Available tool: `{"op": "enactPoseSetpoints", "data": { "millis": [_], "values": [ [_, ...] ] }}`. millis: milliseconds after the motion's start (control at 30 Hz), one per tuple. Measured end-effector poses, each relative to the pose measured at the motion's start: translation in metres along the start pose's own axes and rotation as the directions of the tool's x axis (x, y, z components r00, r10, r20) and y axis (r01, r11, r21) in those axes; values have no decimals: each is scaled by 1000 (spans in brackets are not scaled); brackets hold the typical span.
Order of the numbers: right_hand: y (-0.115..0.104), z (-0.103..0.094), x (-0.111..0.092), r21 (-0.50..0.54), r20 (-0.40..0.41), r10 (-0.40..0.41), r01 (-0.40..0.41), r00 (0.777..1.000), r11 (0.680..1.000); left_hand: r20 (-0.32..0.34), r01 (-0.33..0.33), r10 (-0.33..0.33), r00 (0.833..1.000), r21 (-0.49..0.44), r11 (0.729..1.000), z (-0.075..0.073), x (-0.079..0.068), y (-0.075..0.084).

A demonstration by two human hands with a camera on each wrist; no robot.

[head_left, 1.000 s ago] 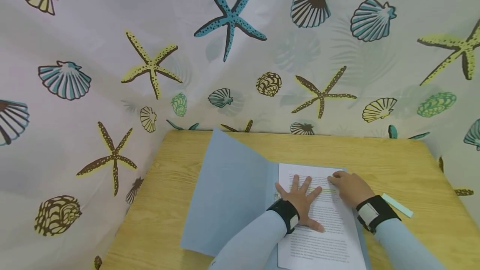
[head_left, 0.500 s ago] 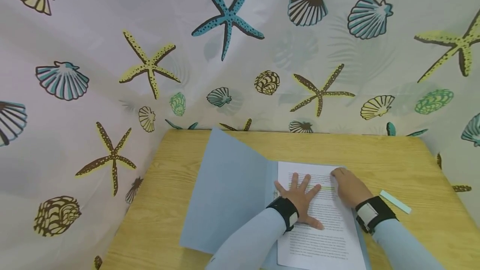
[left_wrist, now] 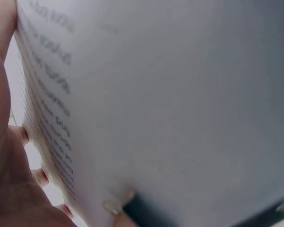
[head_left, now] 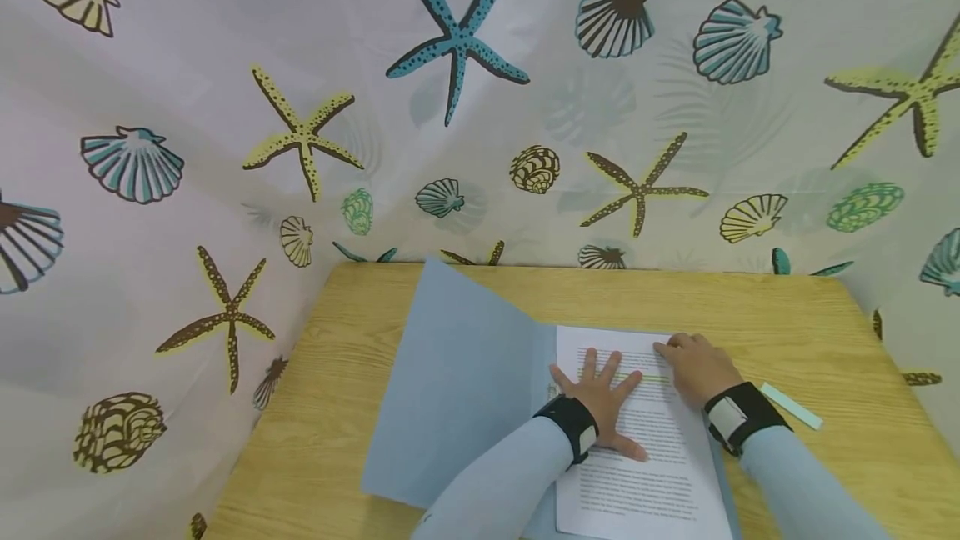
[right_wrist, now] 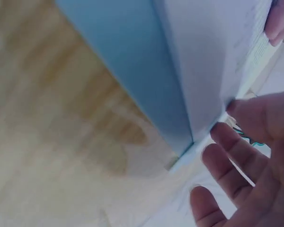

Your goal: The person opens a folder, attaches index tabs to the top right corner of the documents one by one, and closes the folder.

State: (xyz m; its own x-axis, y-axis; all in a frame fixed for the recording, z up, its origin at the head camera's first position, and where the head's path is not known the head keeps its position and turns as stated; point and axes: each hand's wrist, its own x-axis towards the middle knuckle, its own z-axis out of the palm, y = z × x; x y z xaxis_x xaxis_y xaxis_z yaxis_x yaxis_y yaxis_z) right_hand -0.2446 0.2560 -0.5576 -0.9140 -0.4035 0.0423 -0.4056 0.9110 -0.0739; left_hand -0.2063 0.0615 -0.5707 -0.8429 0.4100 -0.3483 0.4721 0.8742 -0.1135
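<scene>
My left hand (head_left: 597, 407) rests on a stack of printed sheets (head_left: 637, 473) with its fingers spread wide. The sheets lie in the right side of an opened blue folder (head_left: 457, 373), whose cover is raised to the left. A thin yellow-green line (head_left: 655, 377) crosses the text near the top. My right hand (head_left: 701, 369) is at the sheets' upper right edge. The right wrist view shows its thumb (right_wrist: 251, 113) touching the paper's edge, the other fingers loosely extended. A metal clasp (head_left: 553, 391) at the folder's spine is partly hidden by my left hand.
A short pale strip (head_left: 792, 405) lies on the wooden table (head_left: 772, 307) to the right of the folder. Behind and to the left hangs a curtain (head_left: 495, 107) printed with shells and starfish.
My right hand has shifted slightly along the sheets' upper right edge, and its fingers look more extended now. My left hand stays in place on the paper.
</scene>
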Motion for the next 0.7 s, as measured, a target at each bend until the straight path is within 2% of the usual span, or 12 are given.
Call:
{"op": "enactPoseSetpoints", "data": {
  "millis": [200,467,700],
  "values": [
    [-1,4,-8,19,3,26,-26,1000,999,-7,5,-5,1000,30,1000,-3,-3,-1],
    [2,2,-10,41,36,48,-50,998,998,-4,-1,1,1000,23,1000,-6,-6,-1],
    [3,2,-12,48,15,2,-2,1000,999,-10,3,-2,1000,15,1000,-3,-4,-1]
  ]
}}
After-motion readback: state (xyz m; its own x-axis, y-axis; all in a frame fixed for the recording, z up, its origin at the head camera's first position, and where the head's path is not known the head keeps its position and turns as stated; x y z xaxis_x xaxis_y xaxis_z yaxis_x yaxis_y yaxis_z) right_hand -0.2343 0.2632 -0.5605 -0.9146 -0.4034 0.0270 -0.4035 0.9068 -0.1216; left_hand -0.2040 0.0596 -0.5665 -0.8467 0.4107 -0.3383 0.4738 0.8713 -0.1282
